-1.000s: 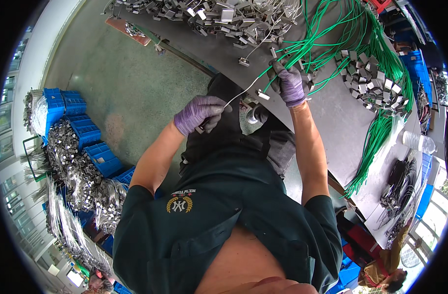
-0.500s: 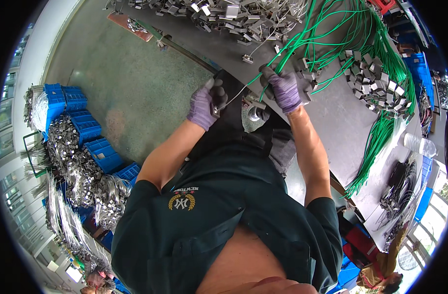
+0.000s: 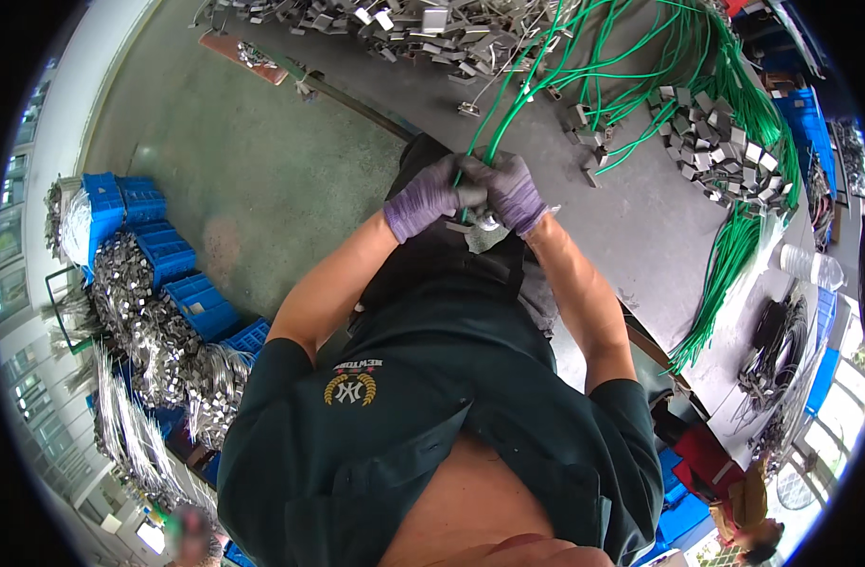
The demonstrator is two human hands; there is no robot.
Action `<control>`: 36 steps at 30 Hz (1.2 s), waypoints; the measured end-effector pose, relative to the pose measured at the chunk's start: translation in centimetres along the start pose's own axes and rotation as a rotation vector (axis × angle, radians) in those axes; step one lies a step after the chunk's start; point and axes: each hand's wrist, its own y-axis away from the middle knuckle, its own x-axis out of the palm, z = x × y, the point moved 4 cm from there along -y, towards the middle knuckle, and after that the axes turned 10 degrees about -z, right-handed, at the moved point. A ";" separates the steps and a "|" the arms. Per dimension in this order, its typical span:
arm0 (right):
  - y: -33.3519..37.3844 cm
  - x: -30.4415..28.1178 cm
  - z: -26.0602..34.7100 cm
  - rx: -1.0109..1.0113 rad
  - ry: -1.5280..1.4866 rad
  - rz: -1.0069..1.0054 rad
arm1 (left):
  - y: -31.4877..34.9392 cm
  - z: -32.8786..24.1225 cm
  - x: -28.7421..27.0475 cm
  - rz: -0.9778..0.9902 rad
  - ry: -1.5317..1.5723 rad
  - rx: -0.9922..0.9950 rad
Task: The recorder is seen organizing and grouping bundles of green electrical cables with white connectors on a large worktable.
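Observation:
Both my hands wear purple-and-grey gloves and meet in front of my waist, over the edge of the grey table (image 3: 631, 255). My right hand (image 3: 510, 192) is closed around green cables (image 3: 496, 140), which run up and away to the far right. Pressed close beside it, my left hand (image 3: 431, 198) has its fingers closed; what they grip is hidden. A small metal piece (image 3: 459, 227) shows just under the hands. One thin green strand passes between the two gloves.
Grey metal pieces with wires lie heaped (image 3: 432, 28) at the table's far side. Further right is a pile of metal ends (image 3: 726, 156) on green cables. Blue crates (image 3: 201, 302) and more metal parts (image 3: 139, 302) stand at left. A clear plastic bottle (image 3: 811, 266) lies at far right.
My hands have come together: the left moved right, the right moved left and toward me, drawing the green cables along. The grey wire and metal piece at my left hand no longer show clearly.

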 end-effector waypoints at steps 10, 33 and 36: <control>-1.3 -2.1 0.2 -0.183 0.502 0.025 | -0.1 -0.2 0.0 -0.009 -0.397 -0.085; 29.8 -35.7 3.8 -0.899 -0.421 -0.940 | -9.5 -7.0 3.7 -0.247 -1.109 0.406; 42.7 -42.9 5.3 -1.094 0.267 -1.320 | -13.8 -9.3 7.8 -0.180 -1.234 0.354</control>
